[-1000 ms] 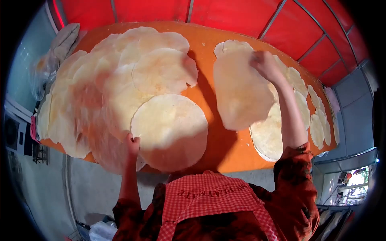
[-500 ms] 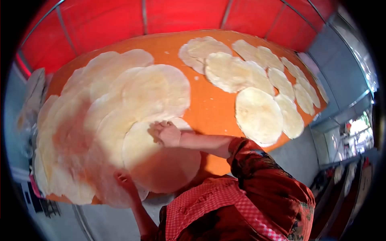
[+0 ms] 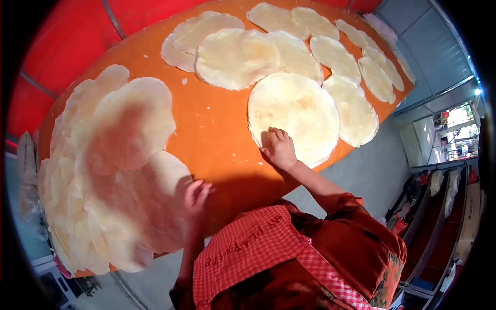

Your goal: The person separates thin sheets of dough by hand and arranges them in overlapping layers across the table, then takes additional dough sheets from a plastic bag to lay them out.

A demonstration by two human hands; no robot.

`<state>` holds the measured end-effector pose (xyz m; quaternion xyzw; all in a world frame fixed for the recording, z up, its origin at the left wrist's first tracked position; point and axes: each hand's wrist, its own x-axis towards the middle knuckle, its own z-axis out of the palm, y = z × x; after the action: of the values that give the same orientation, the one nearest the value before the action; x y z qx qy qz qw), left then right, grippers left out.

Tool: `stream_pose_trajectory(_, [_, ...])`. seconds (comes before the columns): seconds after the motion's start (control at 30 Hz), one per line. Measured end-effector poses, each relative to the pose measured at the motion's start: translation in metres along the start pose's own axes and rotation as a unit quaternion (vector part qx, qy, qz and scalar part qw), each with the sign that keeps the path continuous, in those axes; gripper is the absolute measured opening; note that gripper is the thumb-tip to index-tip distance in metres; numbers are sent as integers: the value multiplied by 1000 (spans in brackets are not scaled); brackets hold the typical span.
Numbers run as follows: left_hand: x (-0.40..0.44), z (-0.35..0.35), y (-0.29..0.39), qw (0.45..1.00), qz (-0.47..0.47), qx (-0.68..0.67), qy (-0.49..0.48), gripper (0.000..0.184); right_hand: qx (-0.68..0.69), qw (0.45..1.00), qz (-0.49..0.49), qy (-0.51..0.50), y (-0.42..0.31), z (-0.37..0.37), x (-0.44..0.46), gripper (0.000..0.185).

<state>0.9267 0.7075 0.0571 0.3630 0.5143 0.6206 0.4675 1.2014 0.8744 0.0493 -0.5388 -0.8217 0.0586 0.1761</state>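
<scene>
Thin round flatbreads lie on an orange table. My right hand rests on the lower left edge of a large flatbread, with its thumb apart from the fingers and no visible grip. To the left, my left hand hovers by the right edge of a shaded flatbread in the overlapping spread, its fingers loosely bent and apart. I cannot tell whether it touches that edge. Nothing shows between its fingers.
Several overlapping flatbreads lie toward the far side and right of the orange table. Red sheeting on metal bars stands behind it. Shelves are at the far right, beyond grey floor.
My right hand has moved from the left spread to the large flatbread on the right. My left hand has shifted right and up. The camera view has turned to the right.
</scene>
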Motion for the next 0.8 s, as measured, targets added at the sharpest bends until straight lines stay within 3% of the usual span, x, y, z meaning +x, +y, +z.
stream_pose_trajectory(0.13, [46,101,-50,969,-223,-103,-35,35,49,998,-43,-7,19,-10,-7,54])
stream_pose_trajectory(0.2, [66,139,-60,956,-244,-161,-18,37,83,995,-43,-27,28,-13,-5,56])
stream_pose_trajectory(0.3, [88,175,-55,950,-293,-111,16,35,175,983,-49,-25,43,-20,-1,53])
stream_pose_trajectory(0.43, [97,176,-59,925,-339,-169,-27,27,308,951,-31,-6,63,-28,-3,48])
stream_pose_trajectory(0.6, [99,190,-74,926,-323,-176,-83,24,334,942,-25,-33,71,-30,-10,45])
stream_pose_trajectory(0.67, [97,205,-50,928,-325,-176,-53,24,324,943,-3,-71,61,-49,1,41])
stream_pose_trajectory(0.73, [99,203,-60,930,-321,-168,-69,27,390,919,-1,-51,56,-44,26,37])
stream_pose_trajectory(0.8, [98,200,-65,934,-323,-134,-71,30,322,945,-61,-8,42,-52,68,34])
